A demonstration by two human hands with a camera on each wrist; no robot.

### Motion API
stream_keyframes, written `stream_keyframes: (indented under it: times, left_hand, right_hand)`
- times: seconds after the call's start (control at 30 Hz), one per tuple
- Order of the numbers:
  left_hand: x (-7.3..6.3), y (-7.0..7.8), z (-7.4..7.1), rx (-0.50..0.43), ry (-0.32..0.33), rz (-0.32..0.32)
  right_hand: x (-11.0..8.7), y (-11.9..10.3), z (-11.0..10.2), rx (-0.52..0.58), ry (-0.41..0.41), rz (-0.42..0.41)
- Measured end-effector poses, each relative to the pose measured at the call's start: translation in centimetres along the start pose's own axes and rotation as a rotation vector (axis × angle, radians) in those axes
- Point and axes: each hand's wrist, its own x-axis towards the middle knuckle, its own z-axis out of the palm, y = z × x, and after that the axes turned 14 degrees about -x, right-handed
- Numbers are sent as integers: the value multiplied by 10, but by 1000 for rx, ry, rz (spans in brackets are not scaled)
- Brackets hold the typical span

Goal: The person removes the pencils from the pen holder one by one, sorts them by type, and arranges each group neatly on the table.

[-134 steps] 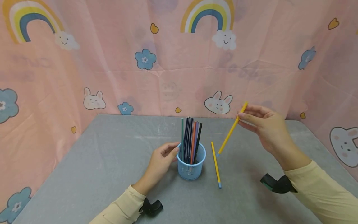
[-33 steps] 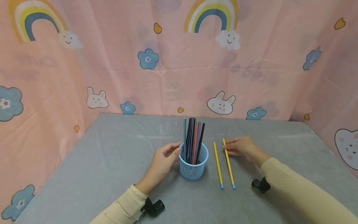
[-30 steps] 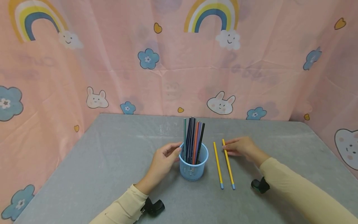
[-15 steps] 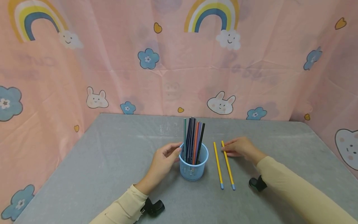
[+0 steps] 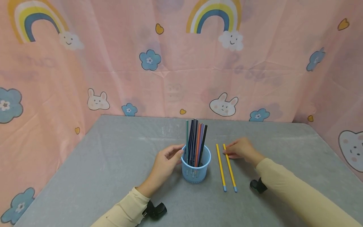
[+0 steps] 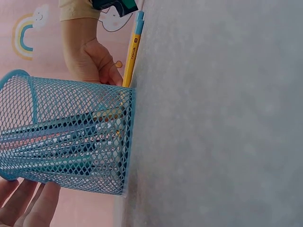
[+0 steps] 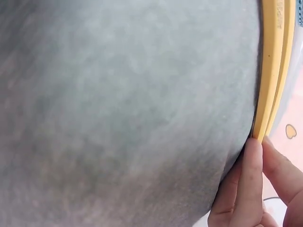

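Observation:
A light blue mesh pencil cup (image 5: pixel 194 175) stands upright mid-table, holding several upright pencils (image 5: pixel 196 142) in dark, green, orange and purple. My left hand (image 5: pixel 164 162) holds the cup's left side, thumb near the rim; its fingertips show against the mesh in the left wrist view. To the right of the cup a yellow pencil (image 5: pixel 221 167) with a blue end lies on the table. Close beside it, nearly parallel, lies another yellow pencil (image 5: pixel 230 171). My right hand (image 5: pixel 242 149) pinches that one's far end between thumb and fingers, as the right wrist view (image 7: pixel 258 156) confirms.
The grey table (image 5: pixel 113 164) runs back to a pink curtain (image 5: pixel 119 69) printed with rainbows, bunnies and flowers. Black wrist cameras sit on the left sleeve (image 5: pixel 122 208) and the right sleeve (image 5: pixel 295 189).
The right hand first held a yellow pencil raised and tilted, then laid it down right of the other. Over the last second it has slid the pencil slightly left. The left hand stays put.

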Motion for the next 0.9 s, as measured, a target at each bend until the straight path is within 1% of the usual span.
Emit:
stream_keyframes:
  times: [0.2, 0.33, 0.4, 0.5, 0.6, 0.73, 0.9]
  left_hand:
    - [-1, -1, -1, 0, 1, 2]
    - [-3, -2, 0, 3, 2, 8]
    - [-4, -2, 0, 2, 4, 6]
    - [-4, -1, 0, -2, 6, 3]
    - [-3, -1, 0, -3, 5, 2]
    - [-2, -1, 1, -2, 7, 9]
    - [-2, 0, 2, -6, 16, 14]
  right_hand:
    - [1, 1, 1, 7, -9, -3]
    - [-5, 3, 0, 27, 3, -23]
    - [-10, 5, -2, 74, 20, -54]
    - [-19, 4, -4, 151, 48, -134]
    - [-27, -1, -6, 219, 71, -202]
    - [-39, -11, -7, 272, 79, -229]
    - [-52, -23, -6, 295, 70, -261]
